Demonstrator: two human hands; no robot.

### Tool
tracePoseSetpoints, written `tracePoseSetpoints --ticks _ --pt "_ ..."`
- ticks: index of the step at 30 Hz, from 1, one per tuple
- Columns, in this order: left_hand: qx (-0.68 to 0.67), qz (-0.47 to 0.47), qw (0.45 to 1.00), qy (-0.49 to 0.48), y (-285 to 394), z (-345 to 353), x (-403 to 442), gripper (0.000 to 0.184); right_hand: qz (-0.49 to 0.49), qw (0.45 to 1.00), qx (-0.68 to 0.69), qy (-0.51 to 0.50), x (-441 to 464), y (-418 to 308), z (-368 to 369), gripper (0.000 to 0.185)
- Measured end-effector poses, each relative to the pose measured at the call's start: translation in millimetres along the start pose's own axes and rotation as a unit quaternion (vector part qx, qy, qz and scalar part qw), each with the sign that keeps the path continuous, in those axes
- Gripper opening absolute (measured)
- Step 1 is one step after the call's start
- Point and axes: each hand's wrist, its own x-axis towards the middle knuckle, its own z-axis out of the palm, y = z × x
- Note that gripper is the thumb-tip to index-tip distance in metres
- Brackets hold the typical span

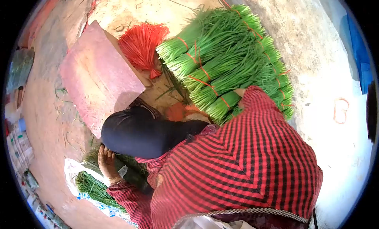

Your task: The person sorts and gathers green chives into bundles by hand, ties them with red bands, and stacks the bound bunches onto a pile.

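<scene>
Bundles of chives (221, 59), long thin green leaves with pale cut ends, lie stacked at the upper right, tied with red strings. My right hand (240, 93) reaches from a red-and-black checked sleeve onto the near end of the stack. Most of its fingers are hidden by the sleeve and the leaves. At the lower left, my left hand (106, 162) rests beside my dark-trousered knee, fingers stretched out and nothing visibly held. Just below it is a white plastic bag (73, 171) with loose chives (92, 185) in it.
A pinkish board or box (94, 75) stands in front of my knee. Beside it lies a bunch of red plastic ties (142, 45). Scattered green scraps lie on the dirt floor (51, 122). A blue object (357, 47) is at the far right edge.
</scene>
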Motion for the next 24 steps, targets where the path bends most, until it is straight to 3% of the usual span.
tracePoseSetpoints --ticks 2,4,8,10,12,13,14,16,17,18,19,20,22,23,24 --pt "0.011 -0.010 0.999 0.038 3 -1 -8 0.051 0.031 0.993 -0.026 -0.107 -10 10 -28 0.058" --pt "0.031 0.012 0.999 0.003 1 -3 -16 0.052 0.049 0.984 -0.011 -0.170 -26 16 -53 0.054" --pt "0.059 0.002 0.996 0.073 6 -5 -26 0.051 -0.021 0.980 0.040 -0.195 -77 12 -66 0.049" --pt "0.046 0.001 0.995 0.086 7 1 -25 0.049 -0.075 0.984 0.007 -0.162 -106 -6 -49 0.045" --pt "0.050 0.016 0.997 0.060 7 1 -24 0.049 -0.321 0.921 0.206 -0.084 -110 -25 -37 0.043" --pt "0.042 0.015 0.997 0.058 10 11 -26 0.048 -0.351 0.883 0.311 -0.022 -97 -38 -32 0.041" --pt "0.045 0.018 0.996 0.080 12 22 -30 0.045 -0.358 0.882 0.305 -0.031 -69 -51 -28 0.041" --pt "0.063 0.014 0.994 0.085 14 36 -34 0.041 -0.185 0.821 0.532 0.094 1 -69 -27 0.040" --pt "0.045 0.027 0.997 0.050 10 34 -31 0.038 -0.194 0.825 0.525 0.084 19 -84 -41 0.040" --pt "0.054 0.030 0.996 0.056 7 31 -32 0.036 -0.264 0.949 0.077 0.152 38 -93 -55 0.038" --pt "0.059 0.040 0.996 0.059 9 33 -37 0.036 -0.245 0.903 -0.308 0.170 17 -108 -54 0.030" --pt "0.059 0.054 0.995 0.061 9 39 -39 0.036 -0.244 0.707 -0.632 0.202 -7 -123 -52 0.021" --pt "0.037 0.043 0.996 0.063 10 43 -45 0.035 -0.209 0.912 -0.325 0.140 -61 -167 -44 0.020" --pt "0.048 0.038 0.995 0.082 7 39 -45 0.034 -0.324 0.861 -0.365 0.144 -70 -184 -37 0.018" --pt "0.059 0.030 0.993 0.102 4 37 -43 0.033 -0.396 0.867 -0.276 0.123 -78 -205 -22 0.016"
